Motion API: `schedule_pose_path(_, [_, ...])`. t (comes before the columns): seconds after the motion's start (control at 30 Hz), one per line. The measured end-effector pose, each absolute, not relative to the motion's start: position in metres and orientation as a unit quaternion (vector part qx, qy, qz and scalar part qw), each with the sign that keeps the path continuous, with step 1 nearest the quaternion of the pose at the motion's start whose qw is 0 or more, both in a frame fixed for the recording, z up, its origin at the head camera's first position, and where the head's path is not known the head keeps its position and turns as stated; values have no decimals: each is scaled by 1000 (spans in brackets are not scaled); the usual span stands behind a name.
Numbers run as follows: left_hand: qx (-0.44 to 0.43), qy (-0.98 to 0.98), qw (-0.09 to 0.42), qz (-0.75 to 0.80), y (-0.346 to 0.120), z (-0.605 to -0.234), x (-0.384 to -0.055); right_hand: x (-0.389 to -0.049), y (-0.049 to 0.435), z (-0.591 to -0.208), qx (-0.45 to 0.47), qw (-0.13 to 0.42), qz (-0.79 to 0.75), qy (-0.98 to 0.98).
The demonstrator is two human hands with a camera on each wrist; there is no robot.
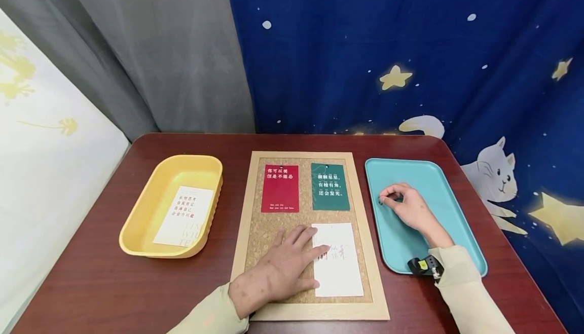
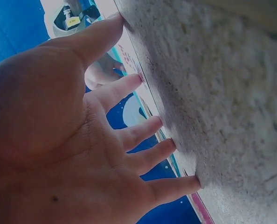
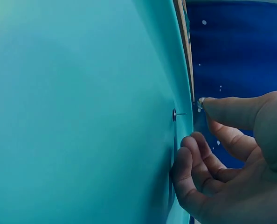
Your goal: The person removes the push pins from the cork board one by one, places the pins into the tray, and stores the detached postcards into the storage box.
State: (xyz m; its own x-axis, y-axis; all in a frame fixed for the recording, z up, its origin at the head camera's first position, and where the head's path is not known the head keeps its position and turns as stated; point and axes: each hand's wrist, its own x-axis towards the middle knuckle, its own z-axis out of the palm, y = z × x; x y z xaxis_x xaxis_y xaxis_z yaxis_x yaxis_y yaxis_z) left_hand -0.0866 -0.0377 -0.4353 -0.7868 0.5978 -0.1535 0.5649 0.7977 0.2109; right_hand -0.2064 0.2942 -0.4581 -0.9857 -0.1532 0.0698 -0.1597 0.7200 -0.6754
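Observation:
My left hand point(image 1: 287, 268) is spread over the lower part of a wood-framed corkboard point(image 1: 242, 243), its fingertips at the left edge of a white card point(image 1: 339, 278). Fingers and palm show from the side in the left wrist view. Above lie a red card point(image 1: 280, 189) and a green card point(image 1: 330, 187), each with a small dark tack at its top. My right hand point(image 1: 408, 207) hovers over the teal tray point(image 1: 438, 187), thumb and index finger bent near each other. A thumbtack point(image 3: 175, 115) lies in the tray, pin up, just off those fingertips.
A yellow bin point(image 1: 146, 192) stands on the left of the dark red table point(image 1: 91, 273), holding a white card point(image 1: 184, 212) with red print. Behind the table hang a grey curtain and a blue curtain point(image 1: 328, 60) with stars. The tray sits close to the board's right side.

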Motion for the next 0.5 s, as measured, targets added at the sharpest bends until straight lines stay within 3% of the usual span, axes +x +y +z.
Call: schedule_pose_path(0.5, [312,941,102,77,-38,-436,-88,-207,294,-459,85,-12,350,-933])
